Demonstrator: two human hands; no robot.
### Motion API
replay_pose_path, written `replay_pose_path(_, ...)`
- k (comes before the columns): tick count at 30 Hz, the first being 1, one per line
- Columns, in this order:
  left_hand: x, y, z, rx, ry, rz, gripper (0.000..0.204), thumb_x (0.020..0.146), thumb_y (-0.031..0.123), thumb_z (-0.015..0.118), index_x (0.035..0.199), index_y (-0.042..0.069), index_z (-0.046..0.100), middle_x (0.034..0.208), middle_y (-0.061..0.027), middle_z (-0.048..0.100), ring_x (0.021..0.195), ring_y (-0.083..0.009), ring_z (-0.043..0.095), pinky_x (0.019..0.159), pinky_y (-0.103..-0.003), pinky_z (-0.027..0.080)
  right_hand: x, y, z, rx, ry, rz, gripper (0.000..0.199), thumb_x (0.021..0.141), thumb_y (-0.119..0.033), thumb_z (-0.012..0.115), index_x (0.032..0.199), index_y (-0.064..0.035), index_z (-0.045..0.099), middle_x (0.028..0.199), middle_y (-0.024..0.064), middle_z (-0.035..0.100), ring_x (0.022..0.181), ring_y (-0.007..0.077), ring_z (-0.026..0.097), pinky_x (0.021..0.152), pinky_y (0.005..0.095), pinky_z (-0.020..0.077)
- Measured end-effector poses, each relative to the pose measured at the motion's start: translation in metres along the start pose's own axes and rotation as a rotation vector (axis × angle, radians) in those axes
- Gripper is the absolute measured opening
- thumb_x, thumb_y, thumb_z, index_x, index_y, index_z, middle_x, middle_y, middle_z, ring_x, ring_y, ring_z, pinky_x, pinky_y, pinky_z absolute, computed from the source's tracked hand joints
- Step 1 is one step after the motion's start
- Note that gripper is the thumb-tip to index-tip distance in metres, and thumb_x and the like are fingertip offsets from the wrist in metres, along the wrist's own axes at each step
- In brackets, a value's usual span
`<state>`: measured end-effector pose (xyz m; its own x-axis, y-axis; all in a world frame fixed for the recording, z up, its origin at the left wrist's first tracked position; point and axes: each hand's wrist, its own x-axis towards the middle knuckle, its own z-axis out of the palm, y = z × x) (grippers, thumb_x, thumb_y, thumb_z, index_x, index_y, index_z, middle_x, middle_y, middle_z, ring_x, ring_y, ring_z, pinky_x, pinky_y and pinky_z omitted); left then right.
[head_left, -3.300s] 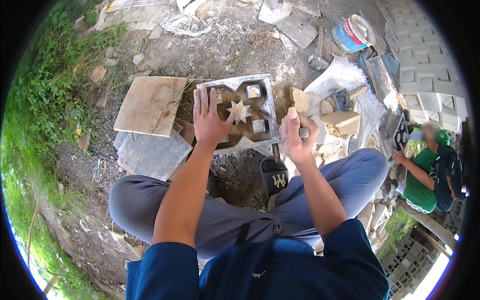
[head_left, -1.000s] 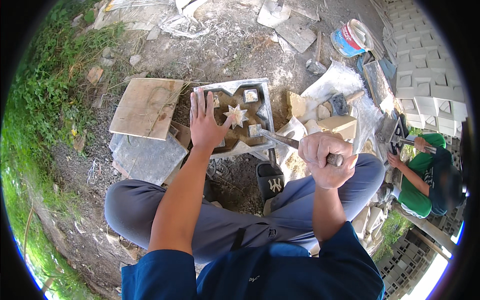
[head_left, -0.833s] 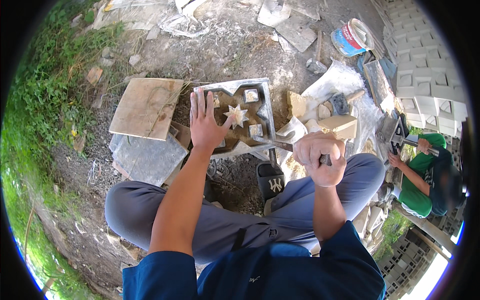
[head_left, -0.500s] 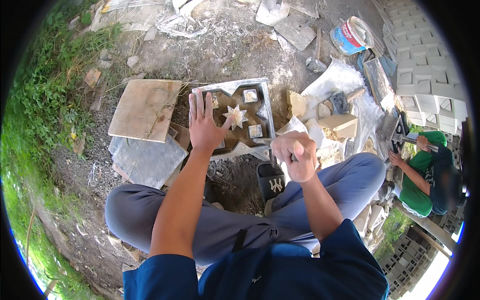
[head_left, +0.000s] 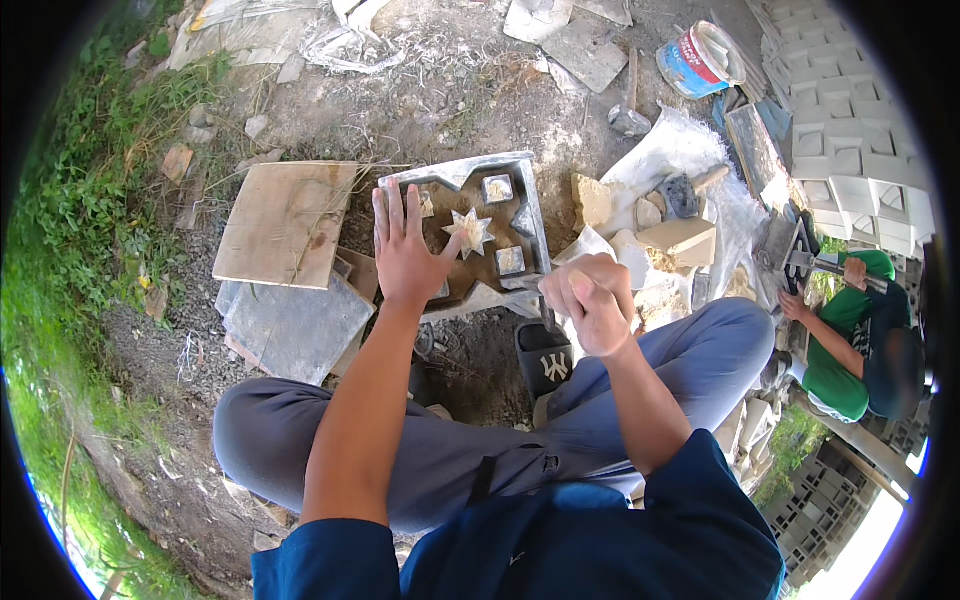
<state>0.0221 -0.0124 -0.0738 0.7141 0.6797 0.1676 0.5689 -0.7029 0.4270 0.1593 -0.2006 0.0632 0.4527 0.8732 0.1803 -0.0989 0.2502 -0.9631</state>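
Observation:
A square grey metal mould (head_left: pixel 536 225) with zigzag inner walls lies in front of me. Inside, an eight-pointed star (head_left: pixel 474 235) stands among several square blocks (head_left: pixel 497 189), with brown material between them. My left hand (head_left: pixel 412 262) is open, its fingers spread over the mould's left side and its thumb close to the star. At the near right corner, my right hand (head_left: pixel 592 300) is closed in a fist. From it a narrow grey metal tool (head_left: pixel 520 284) reaches over the mould's edge; the fist hides most of it, so its exact kind is unclear.
Left of the mould lie a wooden board (head_left: pixel 285 225) and grey slabs (head_left: pixel 300 325). On the right, broken blocks (head_left: pixel 680 243) rest on white sheeting (head_left: pixel 672 150). A paint bucket (head_left: pixel 700 62) stands farther off. At far right a co-worker (head_left: pixel 850 340) handles a metal tool.
Both hands keep nearly the same place and grip on the mould. The right fist has tilted slightly. The whole view has shifted a little.

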Motion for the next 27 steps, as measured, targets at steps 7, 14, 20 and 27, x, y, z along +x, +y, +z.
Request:
replay_pose_path(7,0.003,0.0,0.002,-0.009,0.013,0.019,0.098,0.087,0.052,0.08,0.16,0.002,0.039,0.171,-0.021,0.024,0.159,-0.0429,0.018,0.127,-0.05,0.029,0.003,0.0,0.005,-0.075,0.053,0.083,0.062,0.107,-0.028,0.05,0.052,-0.0049,0.033,0.047,0.0034,0.034,0.042,0.0162,0.029,0.044,0.0338,0.022)
replay_pose_path(14,0.003,0.0,0.0,-0.029,0.002,0.008,0.097,0.087,0.052,0.079,0.16,0.002,0.039,0.171,-0.0214,0.024,0.159,-0.0439,0.018,0.126,-0.051,0.029,-0.016,-0.001,0.007,-0.122,0.0,-0.029,0.063,0.106,-0.032,0.055,0.055,-0.0062,0.03,0.049,0.0029,0.034,0.042,0.016,0.029,0.043,0.0331,0.0209)
replay_pose_path(20,0.001,0.003,0.001,-0.028,0.01,0.013,0.097,0.087,0.052,0.08,0.159,0.001,0.041,0.171,-0.0217,0.026,0.159,-0.0439,0.02,0.126,-0.05,0.029,-0.016,0.001,0.005,-0.2,-0.026,-0.049,0.058,0.105,-0.029,0.056,0.057,-0.0073,0.031,0.05,0.0019,0.032,0.041,0.0149,0.029,0.042,0.0331,0.0202)
replay_pose_path(27,0.004,0.0,-0.002,-0.007,0.026,0.028,0.097,0.087,0.053,0.079,0.158,0.0,0.04,0.171,-0.0224,0.025,0.159,-0.0433,0.019,0.126,-0.05,0.029,-0.01,0.011,0.007,-0.266,0.093,-0.134,0.06,0.106,-0.031,0.056,0.057,-0.0069,0.03,0.05,0.0016,0.033,0.041,0.0155,0.028,0.043,0.0333,0.0202)
